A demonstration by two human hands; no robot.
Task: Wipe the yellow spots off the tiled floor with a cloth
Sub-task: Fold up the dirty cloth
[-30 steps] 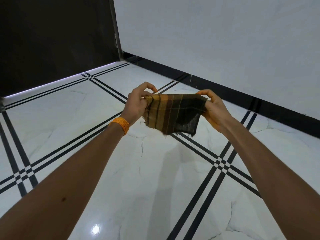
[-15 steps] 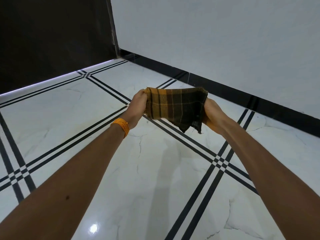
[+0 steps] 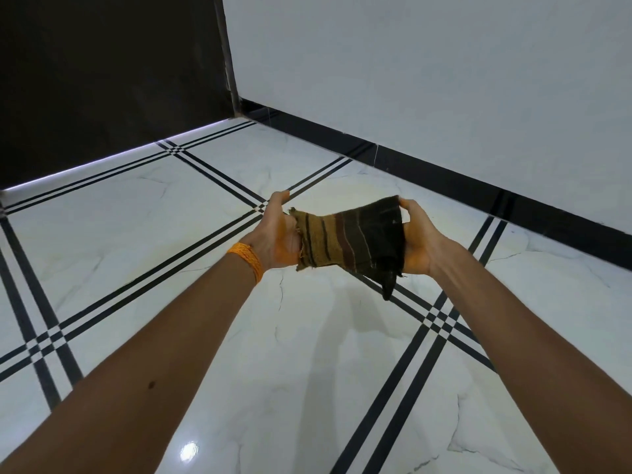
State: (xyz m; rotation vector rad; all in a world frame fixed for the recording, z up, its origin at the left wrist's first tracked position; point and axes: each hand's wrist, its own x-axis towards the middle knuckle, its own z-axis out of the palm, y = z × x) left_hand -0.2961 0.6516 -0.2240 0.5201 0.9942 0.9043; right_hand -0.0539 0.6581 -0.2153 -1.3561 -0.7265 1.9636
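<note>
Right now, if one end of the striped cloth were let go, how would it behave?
Probably floppy: the cloth bunches into folds and one corner hangs limp below it. Likely light for its size, being thin with frayed edges. Its coarse weave should drag, not slip, on the glossy floor.

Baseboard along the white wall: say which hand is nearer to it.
Right. The right hand grips the cloth on the baseboard side; the left hand grips its far end.

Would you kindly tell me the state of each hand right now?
The left hand grips the cloth at one end.
The right hand grips its other end.
</note>
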